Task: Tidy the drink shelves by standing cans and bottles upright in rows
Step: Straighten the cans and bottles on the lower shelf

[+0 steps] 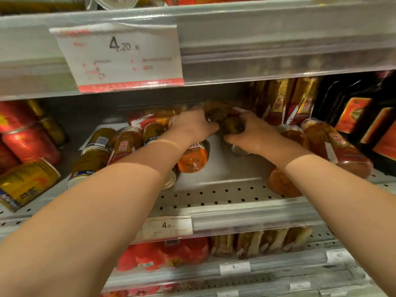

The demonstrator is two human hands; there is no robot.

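Observation:
Both my arms reach deep into the middle shelf (225,198). My left hand (192,125) is closed over the top of a gold can at the back, partly hidden by my fingers. My right hand (252,133) grips another gold can (232,125), whose silver base shows under my palm. An orange drink bottle (194,157) lies on its side under my left wrist. Several gold cans (96,155) lie tilted to the left. Orange bottles (338,146) lean on their sides at the right.
Red cans (27,142) and a fallen gold can (25,183) crowd the far left. Upright red-and-gold bottles (278,101) and black boxes (364,125) fill the back right. The upper shelf edge carries a price tag (120,56). More red packs (162,254) sit on the shelf below.

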